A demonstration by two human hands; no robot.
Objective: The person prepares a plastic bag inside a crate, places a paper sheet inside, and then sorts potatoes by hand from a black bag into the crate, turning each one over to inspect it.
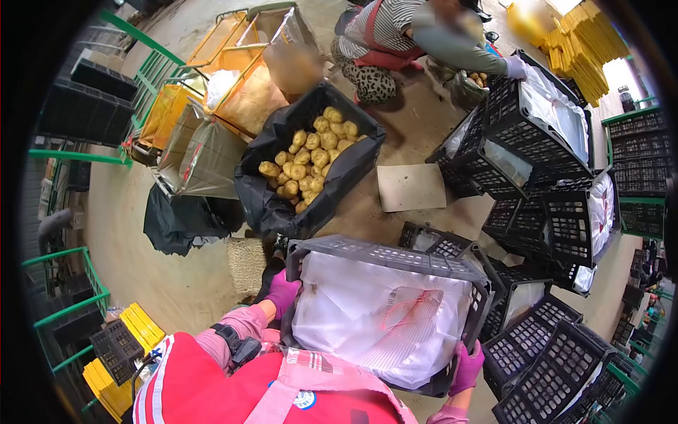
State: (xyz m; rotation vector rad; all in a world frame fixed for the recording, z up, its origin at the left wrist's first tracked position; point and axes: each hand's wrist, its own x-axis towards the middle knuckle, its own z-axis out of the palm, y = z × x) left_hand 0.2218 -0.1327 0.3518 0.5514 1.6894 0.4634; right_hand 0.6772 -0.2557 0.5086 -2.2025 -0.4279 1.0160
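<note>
A black plastic crate (367,247) lined with white plastic sheet (346,304) is held in front of my body. My left hand (283,292), in a pink glove, is closed on its left end. My right hand (467,367), gloved the same way, grips the lower right corner. Red string (413,311) and a printed patch show on the liner. Beyond the crate's upper left stands a container lined with black plastic (265,205), holding many potatoes (304,166).
Stacked black crates (512,169) stand at the right, others (551,353) lie lower right. A co-worker (381,49) crouches at the top, one gloved hand on a crate. Cardboard (412,187) lies on the floor. Yellow-framed bags (205,152) stand upper left.
</note>
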